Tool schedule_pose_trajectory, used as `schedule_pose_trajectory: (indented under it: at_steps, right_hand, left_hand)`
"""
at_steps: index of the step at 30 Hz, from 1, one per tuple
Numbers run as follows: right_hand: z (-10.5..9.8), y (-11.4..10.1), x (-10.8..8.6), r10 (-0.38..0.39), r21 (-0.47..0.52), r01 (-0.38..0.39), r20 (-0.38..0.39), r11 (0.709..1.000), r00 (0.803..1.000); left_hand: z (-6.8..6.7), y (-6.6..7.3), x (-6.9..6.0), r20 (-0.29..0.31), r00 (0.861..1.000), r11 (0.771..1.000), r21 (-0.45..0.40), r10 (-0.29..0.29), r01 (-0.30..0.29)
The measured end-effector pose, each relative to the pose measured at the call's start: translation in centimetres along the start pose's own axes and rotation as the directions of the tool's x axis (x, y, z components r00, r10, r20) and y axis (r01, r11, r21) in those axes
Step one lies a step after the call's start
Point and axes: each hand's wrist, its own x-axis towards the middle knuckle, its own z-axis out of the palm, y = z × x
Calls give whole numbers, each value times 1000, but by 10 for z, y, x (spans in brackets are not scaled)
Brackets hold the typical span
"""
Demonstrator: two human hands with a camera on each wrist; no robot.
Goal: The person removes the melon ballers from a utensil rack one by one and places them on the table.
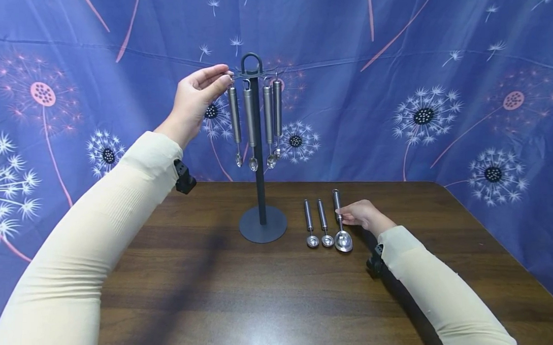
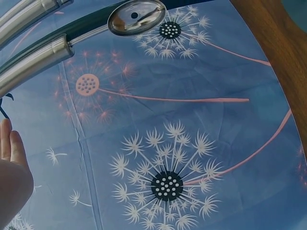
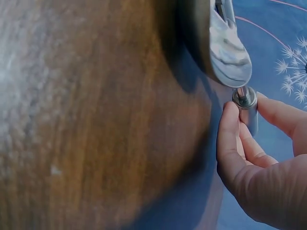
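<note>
Dandelion-print cloth (image 1: 351, 119) hangs behind a wooden table (image 1: 199, 281). Right of centre, the right hand (image 1: 366, 214) pinches the largest scoop (image 1: 337, 199), its bowl (image 1: 343, 241) just below the fingertips; upper centre, the left hand (image 1: 192, 98) pinches the dark utensil stand (image 1: 260, 184) near its top.

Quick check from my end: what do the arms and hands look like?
The left hand and right hand are bare, with no gloves. The left sleeve and right sleeve are long and cream, the left partly ribbed. Small black devices sit at both wrists; no cables or markings are discernible.
</note>
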Motion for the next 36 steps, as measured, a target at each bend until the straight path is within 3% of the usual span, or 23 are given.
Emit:
schedule_pose_trajectory:
  at_steps: [22, 36]
  right_hand:
    - [7, 2, 1, 30, -33, -32, -71, 999, 997]
    - [14, -4, 4, 52, -122, -66, -116, 990, 992]
  left_hand:
    - [-1, -2, 3, 8, 1000, 1000, -5, 2, -2]
    - [-1, -2, 5, 5, 1000, 1000, -15, 5, -5]
